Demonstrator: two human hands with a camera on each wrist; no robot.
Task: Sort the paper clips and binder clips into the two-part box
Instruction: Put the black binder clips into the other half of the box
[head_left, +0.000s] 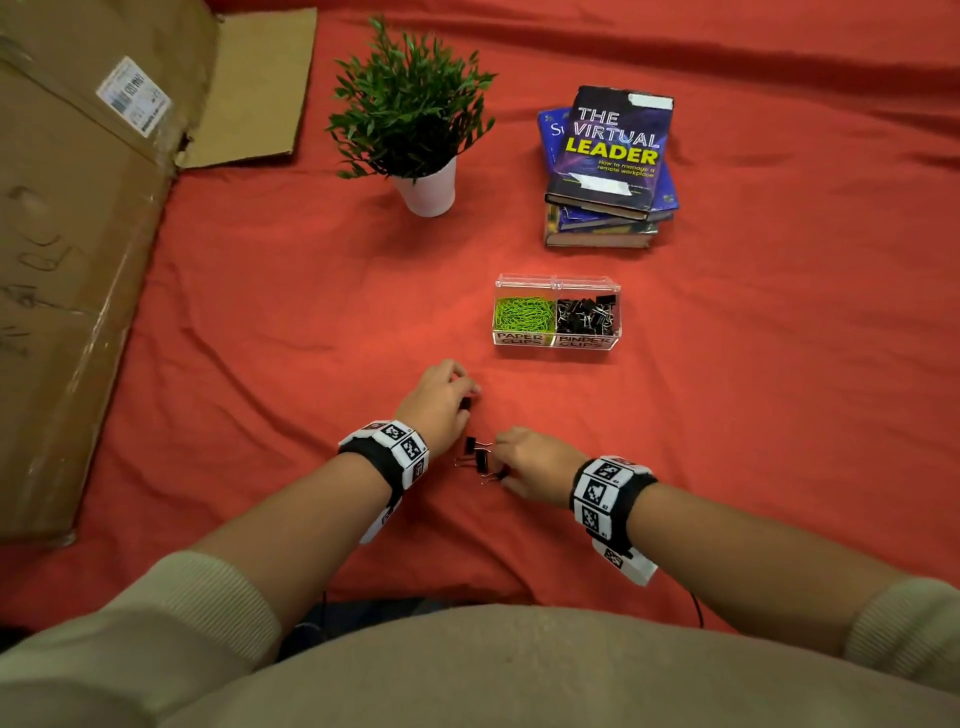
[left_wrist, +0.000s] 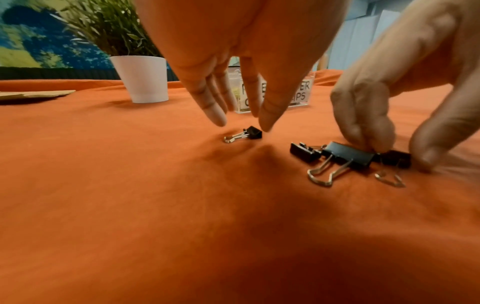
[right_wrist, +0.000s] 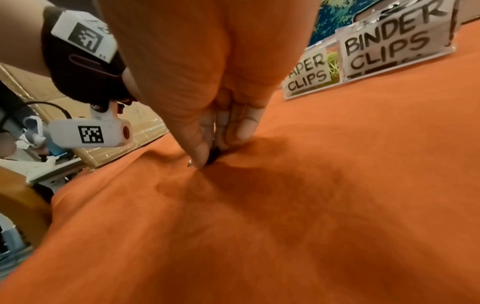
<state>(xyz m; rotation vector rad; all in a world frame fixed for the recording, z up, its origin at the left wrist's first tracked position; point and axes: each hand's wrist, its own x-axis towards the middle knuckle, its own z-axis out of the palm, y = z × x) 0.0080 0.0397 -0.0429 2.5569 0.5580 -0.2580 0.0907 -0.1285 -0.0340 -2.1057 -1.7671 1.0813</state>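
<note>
A clear two-part box (head_left: 556, 340) labelled PAPER CLIPS and BINDER CLIPS holds green paper clips (head_left: 523, 313) on the left and black binder clips (head_left: 587, 314) on the right. Nearer to me, several black binder clips lie on the red cloth. My left hand (left_wrist: 242, 123) hovers with straight fingers over a small binder clip (left_wrist: 249, 133), just above it. Thumb and fingers of my right hand (right_wrist: 211, 152) pinch another binder clip (left_wrist: 394, 158) that still lies on the cloth. Beside it lie a larger clip (left_wrist: 348, 156) and a small one (left_wrist: 302, 151).
A potted plant (head_left: 415, 119) in a white pot and a stack of books (head_left: 608, 166) stand behind the box. A flattened cardboard box (head_left: 78, 234) lies along the left. The red cloth (head_left: 779, 389) covers the whole surface.
</note>
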